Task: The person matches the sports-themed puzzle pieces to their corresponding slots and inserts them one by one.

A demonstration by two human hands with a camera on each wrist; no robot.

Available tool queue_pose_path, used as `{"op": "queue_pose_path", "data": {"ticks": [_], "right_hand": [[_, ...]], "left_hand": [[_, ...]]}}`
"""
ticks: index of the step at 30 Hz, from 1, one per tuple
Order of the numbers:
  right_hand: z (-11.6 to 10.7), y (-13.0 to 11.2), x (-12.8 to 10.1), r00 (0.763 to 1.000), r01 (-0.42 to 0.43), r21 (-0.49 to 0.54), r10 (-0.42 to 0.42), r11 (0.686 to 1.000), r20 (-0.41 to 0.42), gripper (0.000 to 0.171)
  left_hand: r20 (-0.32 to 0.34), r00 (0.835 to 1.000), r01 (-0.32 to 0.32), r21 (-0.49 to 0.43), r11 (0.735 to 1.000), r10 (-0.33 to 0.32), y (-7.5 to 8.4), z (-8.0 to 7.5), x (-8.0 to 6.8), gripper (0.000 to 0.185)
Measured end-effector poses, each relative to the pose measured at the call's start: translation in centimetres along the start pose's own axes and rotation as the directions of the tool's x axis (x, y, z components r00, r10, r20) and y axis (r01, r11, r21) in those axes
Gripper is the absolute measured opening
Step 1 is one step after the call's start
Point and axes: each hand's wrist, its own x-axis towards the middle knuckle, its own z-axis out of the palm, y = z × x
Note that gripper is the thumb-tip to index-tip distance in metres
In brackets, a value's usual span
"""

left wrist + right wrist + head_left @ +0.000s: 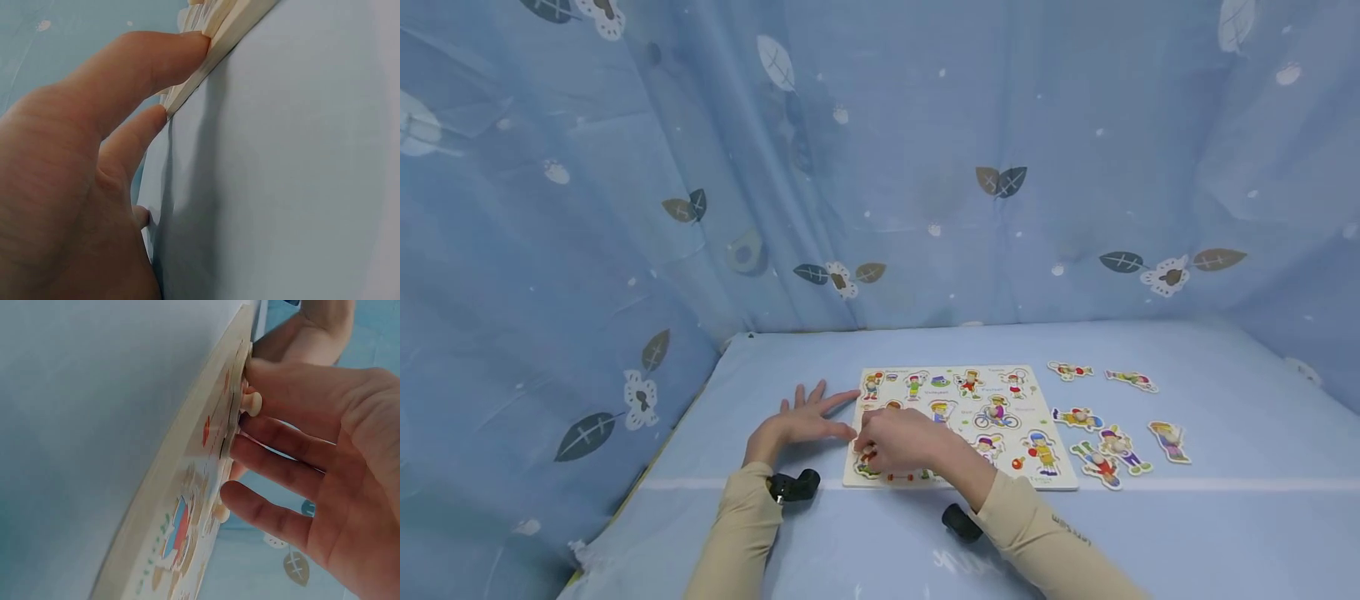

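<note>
Puzzle board [958,425] lies mid-counter [1187,517]; left hand [801,423] flat, fingers [134,65] spread and straight, tips against the board's left edge. Right hand [898,440] over the board's near-left corner, fingers [281,440] extended on a pegged piece [236,403], covering it from above. Loose pieces [1108,425] lie right of the board; blue leaf-print curtain [880,167] behind.

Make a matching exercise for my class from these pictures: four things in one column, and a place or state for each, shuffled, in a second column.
Column one
1. left hand
2. right hand
3. puzzle board
4. loose puzzle pieces

Column two
A. lies flat on the blue table
B. fingers straight, tips against the board's left edge
C. scattered on the cloth to the right of the board
D. fingers on a knobbed piece at the board's near-left part

Pairs: 1-B, 2-D, 3-A, 4-C
</note>
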Motion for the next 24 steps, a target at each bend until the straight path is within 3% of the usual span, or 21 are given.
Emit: {"op": "queue_pose_path", "data": {"ticks": [15,24], "right_hand": [[0.37,-0.2,-0.02,0.998,-0.047,-0.019,0.047,0.999,-0.036,0.026],[0.27,-0.68,-0.04,1.0,-0.03,-0.118,0.029,0.993,-0.009,0.025]], "left_hand": [[-0.002,1.0,-0.003,0.004,1.0,0.003,-0.04,-0.15,0.26,0.085],[0.0,1.0,0.009,-0.01,1.0,-0.009,0.15,-0.1,0.12,0.086]]}}
